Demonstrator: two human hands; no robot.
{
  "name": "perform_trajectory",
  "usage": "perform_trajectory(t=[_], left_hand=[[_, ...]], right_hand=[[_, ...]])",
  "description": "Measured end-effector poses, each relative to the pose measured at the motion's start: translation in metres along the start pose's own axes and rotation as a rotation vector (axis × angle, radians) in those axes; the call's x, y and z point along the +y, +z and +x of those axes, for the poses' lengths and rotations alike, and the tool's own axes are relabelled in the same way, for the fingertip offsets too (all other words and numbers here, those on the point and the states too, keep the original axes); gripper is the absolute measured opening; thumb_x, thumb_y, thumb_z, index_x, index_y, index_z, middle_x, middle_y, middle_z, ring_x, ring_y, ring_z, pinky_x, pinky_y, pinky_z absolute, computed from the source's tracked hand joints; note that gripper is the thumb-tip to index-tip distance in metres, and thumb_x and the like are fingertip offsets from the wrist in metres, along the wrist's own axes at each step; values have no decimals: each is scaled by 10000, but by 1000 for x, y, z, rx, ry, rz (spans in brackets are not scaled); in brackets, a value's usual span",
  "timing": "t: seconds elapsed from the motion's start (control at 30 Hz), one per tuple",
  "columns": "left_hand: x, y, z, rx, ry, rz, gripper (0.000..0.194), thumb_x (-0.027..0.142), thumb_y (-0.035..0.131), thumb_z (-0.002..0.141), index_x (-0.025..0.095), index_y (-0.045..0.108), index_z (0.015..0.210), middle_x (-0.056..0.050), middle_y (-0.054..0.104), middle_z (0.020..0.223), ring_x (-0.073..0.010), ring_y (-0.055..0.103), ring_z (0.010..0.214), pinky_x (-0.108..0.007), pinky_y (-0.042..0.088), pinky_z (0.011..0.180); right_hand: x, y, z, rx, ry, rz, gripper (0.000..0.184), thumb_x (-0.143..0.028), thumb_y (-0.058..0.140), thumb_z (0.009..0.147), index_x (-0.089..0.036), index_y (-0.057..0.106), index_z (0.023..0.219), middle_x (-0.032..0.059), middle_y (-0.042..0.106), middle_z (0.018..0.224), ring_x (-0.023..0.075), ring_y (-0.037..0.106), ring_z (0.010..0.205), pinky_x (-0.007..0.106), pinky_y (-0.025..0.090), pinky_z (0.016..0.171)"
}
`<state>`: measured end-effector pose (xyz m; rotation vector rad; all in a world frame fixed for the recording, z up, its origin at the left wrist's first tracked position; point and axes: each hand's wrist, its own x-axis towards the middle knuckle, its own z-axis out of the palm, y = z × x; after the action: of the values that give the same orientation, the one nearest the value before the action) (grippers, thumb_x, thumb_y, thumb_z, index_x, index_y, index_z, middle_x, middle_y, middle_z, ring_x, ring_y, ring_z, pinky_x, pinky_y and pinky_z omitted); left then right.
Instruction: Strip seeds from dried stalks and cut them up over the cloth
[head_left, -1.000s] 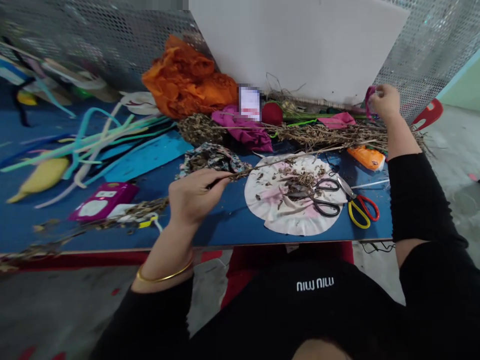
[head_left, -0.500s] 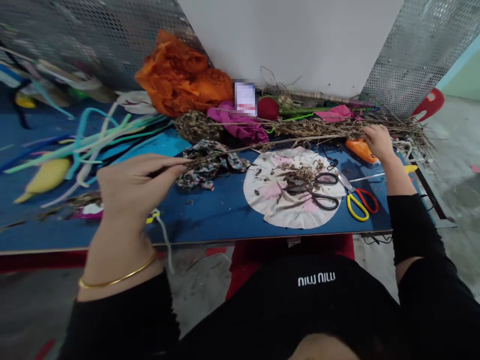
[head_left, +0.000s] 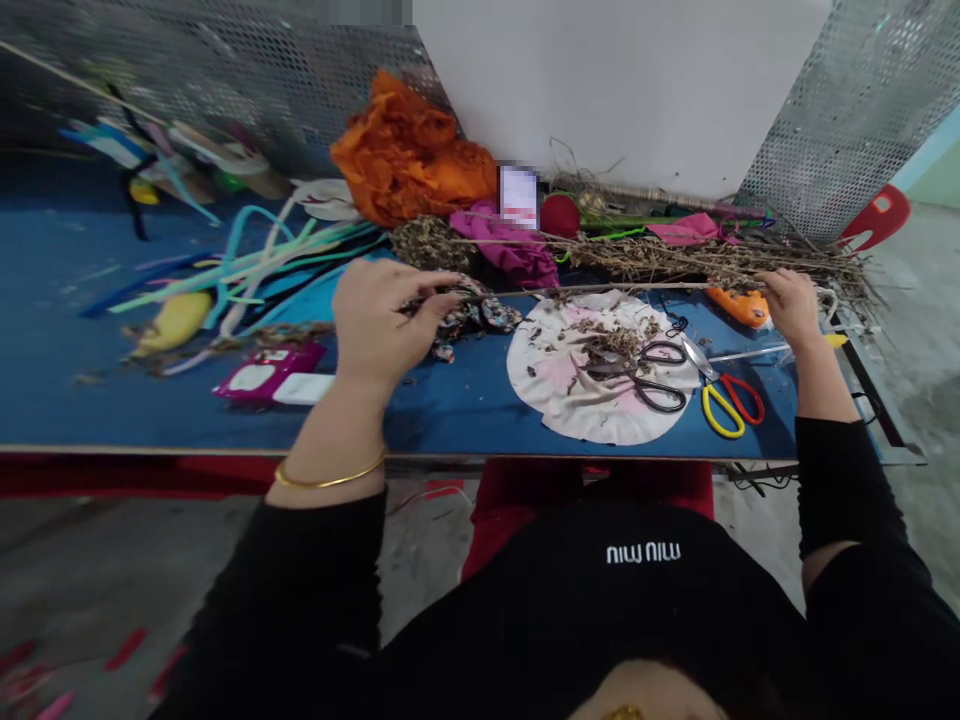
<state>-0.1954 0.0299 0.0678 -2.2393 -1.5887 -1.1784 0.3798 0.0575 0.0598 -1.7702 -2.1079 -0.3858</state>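
Note:
My left hand (head_left: 379, 320) is closed in a pinch on one end of a long dried stem (head_left: 600, 289) that stretches level over the blue table (head_left: 465, 400). At the stem's other end, on the right, my right hand (head_left: 785, 303) is closed on it. Below the stem lies a round white paper (head_left: 555, 385) strewn with dried plant bits, with black-handled scissors (head_left: 645, 378) on it. A bundle of dried twigs (head_left: 697, 260) lies just behind the stem.
Scissors with yellow and red handles (head_left: 724, 400) lie right of the paper. An orange glue gun (head_left: 739, 305), orange cloth (head_left: 409, 160), magenta cloth (head_left: 510, 250), patterned fabric (head_left: 480, 315), teal strips (head_left: 247, 265) and a pink packet (head_left: 262, 370) crowd the table. Perforated metal panels stand behind.
My right hand came down from the back right and took hold of the stem's far end. My left hand swung the stem up and level.

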Motion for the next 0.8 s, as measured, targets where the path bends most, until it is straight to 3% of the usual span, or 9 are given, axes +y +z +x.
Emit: perform_trajectory(t=[0.13,0.23,0.3,0.4,0.47,0.57,0.63,0.8], left_hand=[[33,-1,14,152,40,-24,545,715,539,945,252,817,1014,-29,697,800,-214,633,875,-432,476,968],[63,12,19,160,102,-175,480,655,578,962,241,822,965,-29,704,780,-207,627,853,-402,484,922],[83,30,16,124,6,-322,425,555,583,981,213,812,878,-54,729,811,-209,634,860,-376,494,865],[107,67,10,-127,-220,-638,348,484,663,930,177,786,824,-59,740,800,-179,625,753,-322,487,732],[120,90,9,-258,-381,-839,351,493,760,853,154,784,941,-50,725,805,-160,599,719,-295,467,684],[138,114,16,-275,-489,-1104,596,541,879,745,162,729,1181,-49,696,906,-143,587,776,-264,462,702],[152,125,23,-286,-551,-1245,633,638,835,782,194,712,1216,-40,662,900,-124,551,733,-249,425,646],[182,145,34,-254,-764,-1323,576,749,602,921,192,747,951,-25,575,772,-110,470,615,-278,368,556]], right_hand=[[-10,11,-2,18,50,46,421,-232,418,930,-210,738,1204,157,763,1097,305,666,1059,423,462,909],[-26,23,-2,51,80,73,413,-255,424,955,-208,742,1213,153,771,1152,293,682,1070,403,476,909],[-38,31,-1,89,78,108,397,-265,432,966,-218,748,1201,137,774,1183,283,688,1084,391,485,917],[-59,41,1,152,60,164,366,-291,454,979,-217,757,1170,118,785,1145,271,698,1044,372,497,896],[-75,47,-1,192,52,185,357,-314,467,990,-208,765,1157,115,786,1092,264,699,986,359,493,858],[-102,51,-7,222,33,186,380,-331,452,1018,-210,771,1185,102,774,1001,252,688,916,342,465,804],[-120,51,-12,211,11,170,400,-337,438,1034,-209,767,1222,93,762,957,241,677,869,331,441,764],[-150,46,-25,124,-21,125,445,-365,394,1071,-199,735,1303,99,753,986,208,644,792,317,395,700]])
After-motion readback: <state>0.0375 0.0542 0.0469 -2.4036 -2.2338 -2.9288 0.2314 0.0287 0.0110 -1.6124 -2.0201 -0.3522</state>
